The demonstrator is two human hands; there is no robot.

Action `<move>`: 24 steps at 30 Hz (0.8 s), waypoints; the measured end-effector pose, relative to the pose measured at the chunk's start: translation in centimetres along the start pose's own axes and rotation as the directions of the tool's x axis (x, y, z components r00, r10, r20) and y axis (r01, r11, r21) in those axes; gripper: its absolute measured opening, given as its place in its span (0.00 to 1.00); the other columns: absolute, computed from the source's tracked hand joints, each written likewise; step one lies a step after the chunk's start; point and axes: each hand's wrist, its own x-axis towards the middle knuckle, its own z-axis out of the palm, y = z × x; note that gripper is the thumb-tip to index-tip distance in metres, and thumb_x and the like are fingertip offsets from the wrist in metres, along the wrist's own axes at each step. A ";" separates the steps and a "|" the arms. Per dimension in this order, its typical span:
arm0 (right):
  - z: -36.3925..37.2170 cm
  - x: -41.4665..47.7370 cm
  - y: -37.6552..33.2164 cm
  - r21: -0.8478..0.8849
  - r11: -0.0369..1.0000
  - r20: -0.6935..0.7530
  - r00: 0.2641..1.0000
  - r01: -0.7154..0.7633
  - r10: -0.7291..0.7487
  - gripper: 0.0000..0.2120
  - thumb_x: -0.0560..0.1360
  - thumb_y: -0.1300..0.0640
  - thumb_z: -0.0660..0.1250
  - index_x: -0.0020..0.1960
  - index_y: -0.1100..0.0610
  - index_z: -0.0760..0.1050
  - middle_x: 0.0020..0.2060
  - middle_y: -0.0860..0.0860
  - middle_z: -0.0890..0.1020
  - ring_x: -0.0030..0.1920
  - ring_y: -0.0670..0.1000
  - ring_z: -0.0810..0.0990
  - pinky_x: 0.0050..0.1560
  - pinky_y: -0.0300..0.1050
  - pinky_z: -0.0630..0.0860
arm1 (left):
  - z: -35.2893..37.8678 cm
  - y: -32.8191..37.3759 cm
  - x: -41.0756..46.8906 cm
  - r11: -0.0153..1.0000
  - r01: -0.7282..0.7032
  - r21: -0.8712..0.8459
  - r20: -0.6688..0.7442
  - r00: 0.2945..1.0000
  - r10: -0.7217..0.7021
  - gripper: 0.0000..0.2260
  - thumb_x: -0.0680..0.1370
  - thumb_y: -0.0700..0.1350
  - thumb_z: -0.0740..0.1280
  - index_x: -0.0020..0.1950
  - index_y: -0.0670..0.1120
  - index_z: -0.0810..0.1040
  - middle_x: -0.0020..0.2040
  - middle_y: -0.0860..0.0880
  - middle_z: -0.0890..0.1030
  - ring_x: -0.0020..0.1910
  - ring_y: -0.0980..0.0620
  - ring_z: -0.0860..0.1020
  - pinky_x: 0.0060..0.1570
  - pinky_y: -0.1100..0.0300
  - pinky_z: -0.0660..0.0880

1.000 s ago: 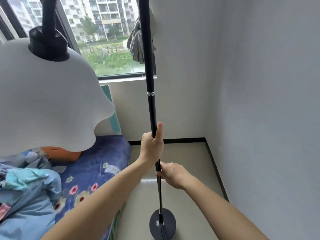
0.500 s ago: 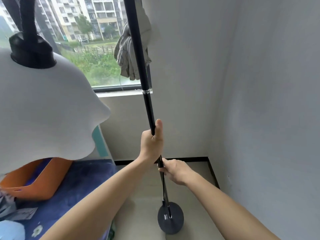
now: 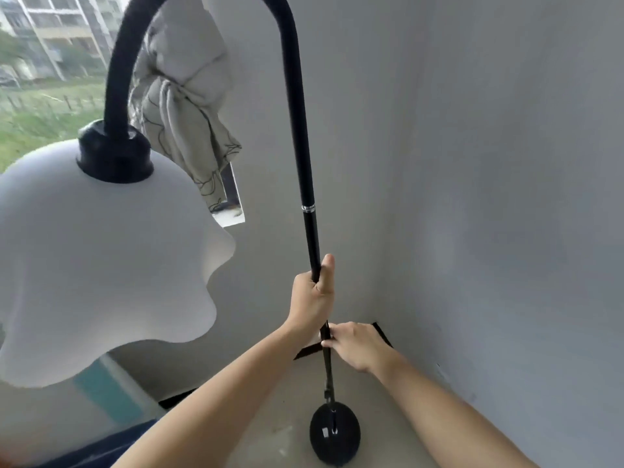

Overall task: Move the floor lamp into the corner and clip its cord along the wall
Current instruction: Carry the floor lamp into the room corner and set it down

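Observation:
The floor lamp has a thin black pole (image 3: 305, 184) that arches over at the top to a white wavy shade (image 3: 98, 261) hanging at the left. Its round black base (image 3: 335, 434) rests on the pale floor near the room corner. My left hand (image 3: 312, 295) is wrapped around the pole at mid height, thumb up. My right hand (image 3: 358, 344) grips the pole just below it. No cord shows clearly.
Two grey walls meet in a corner (image 3: 380, 327) with black skirting just behind my hands. A knotted grey curtain (image 3: 182, 96) hangs by the window (image 3: 40, 79) at upper left. A teal board (image 3: 108, 390) leans low on the left.
The view has tilted up and turned towards the corner; the lamp's arch is in view now. The base sits closer to the corner. Both hands keep the same grip.

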 end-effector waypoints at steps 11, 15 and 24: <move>-1.9 14.5 8.6 0.024 0.999 -0.013 0.999 -0.039 0.040 0.14 0.82 0.43 0.55 0.58 0.49 0.73 0.54 0.51 0.84 0.53 0.59 0.82 0.42 0.49 0.68 | 5.0 -1.4 17.0 0.996 0.025 0.090 0.121 0.992 -0.035 0.27 0.70 0.70 0.58 0.29 0.50 0.55 0.27 0.46 0.58 0.30 0.45 0.57 0.36 0.46 0.54; -2.9 19.3 12.9 0.036 0.997 0.040 0.997 -0.062 0.061 0.15 0.82 0.43 0.55 0.59 0.50 0.74 0.53 0.53 0.83 0.52 0.60 0.81 0.44 0.51 0.69 | 8.3 -2.2 22.6 0.989 0.035 0.144 0.139 0.989 -0.055 0.28 0.69 0.71 0.56 0.28 0.47 0.59 0.29 0.44 0.61 0.30 0.45 0.59 0.33 0.51 0.57; -3.0 27.7 17.7 0.031 0.983 0.085 0.981 -0.180 0.176 0.16 0.82 0.43 0.56 0.56 0.52 0.76 0.43 0.52 0.82 0.41 0.56 0.80 0.39 0.47 0.68 | 11.1 -4.1 31.2 0.975 0.103 0.195 0.153 0.979 -0.134 0.27 0.68 0.72 0.55 0.28 0.49 0.57 0.25 0.50 0.60 0.26 0.49 0.59 0.30 0.55 0.56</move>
